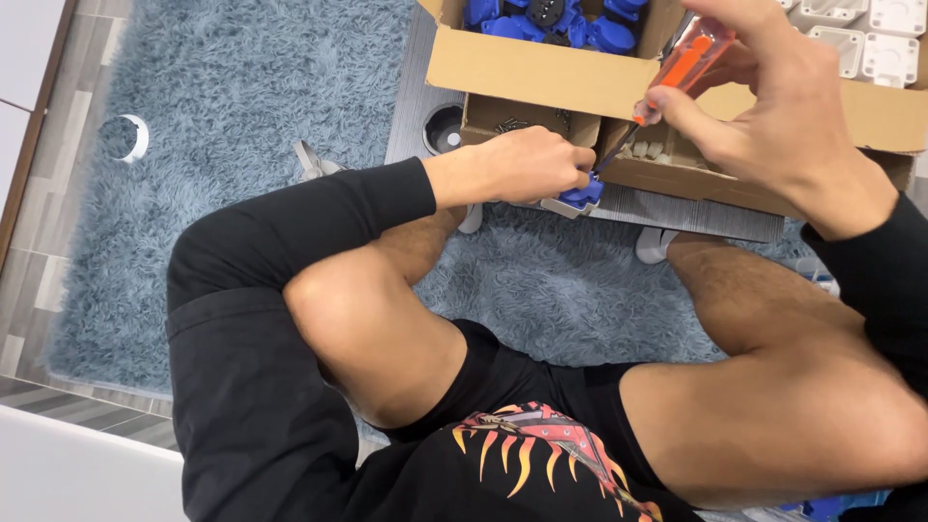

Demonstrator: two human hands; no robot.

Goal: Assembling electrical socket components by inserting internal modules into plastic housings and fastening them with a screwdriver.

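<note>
As seen from the head view: left hand (527, 164) closed on small blue part (583, 191), at low grey board's (677, 208) edge; right hand (773, 116) gripped around orange-handled screwdriver (681, 68), tip down at that part. Behind: cardboard box (541, 72) of blue pieces (541, 19). Beneath: shaggy blue rug (261, 106).

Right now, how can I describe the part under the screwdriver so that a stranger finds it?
Start at the open cardboard box on the blue rug. In front of it, the left hand pins a small blue part on a grey piece. Only this one meets the orange-handled screwdriver.
</note>
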